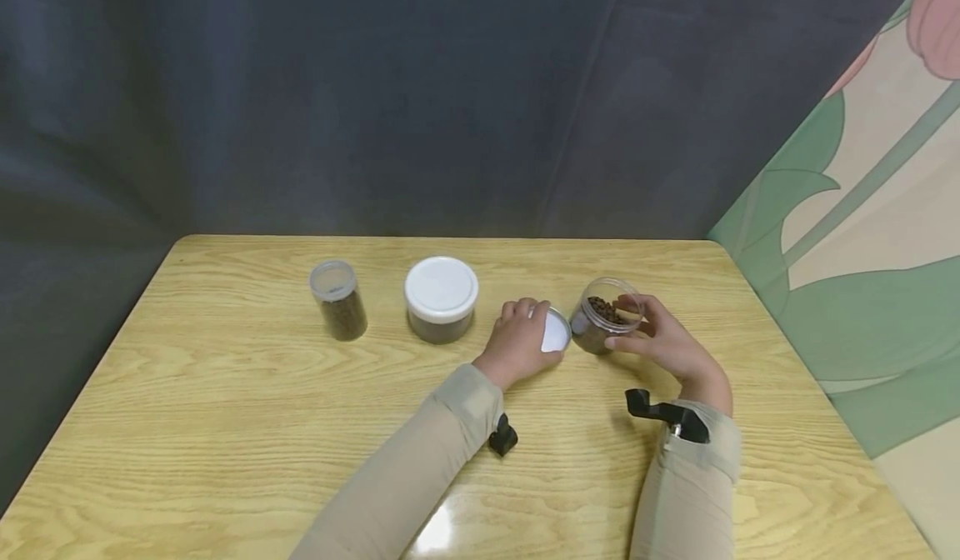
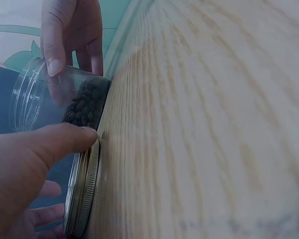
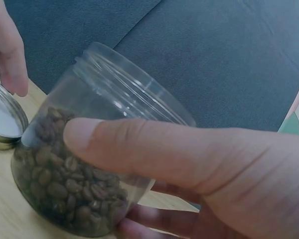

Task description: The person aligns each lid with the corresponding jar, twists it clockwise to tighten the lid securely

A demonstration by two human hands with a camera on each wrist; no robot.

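My right hand (image 1: 663,339) grips a clear jar (image 3: 65,164) partly filled with dark coffee beans (image 3: 65,186). The jar's mouth is uncovered, and my thumb lies across its near side with fingers round the far side. Just left of the jar, a gold-rimmed lid (image 1: 556,332) lies on the table, its white inner face up and its rim close against the jar. Over the lid my left hand (image 1: 519,339) spans it between thumb and fingers; in the left wrist view its thumb (image 2: 65,142) touches the ridged rim. The left palm hides part of the lid.
On the wooden table (image 1: 225,427) a white-lidded tub (image 1: 441,297) stands left of my left hand. Farther left is a tall clear jar (image 1: 341,306) with dark contents. A dark curtain (image 1: 420,110) hangs behind the table, and a patterned cloth (image 1: 862,252) covers the right side.
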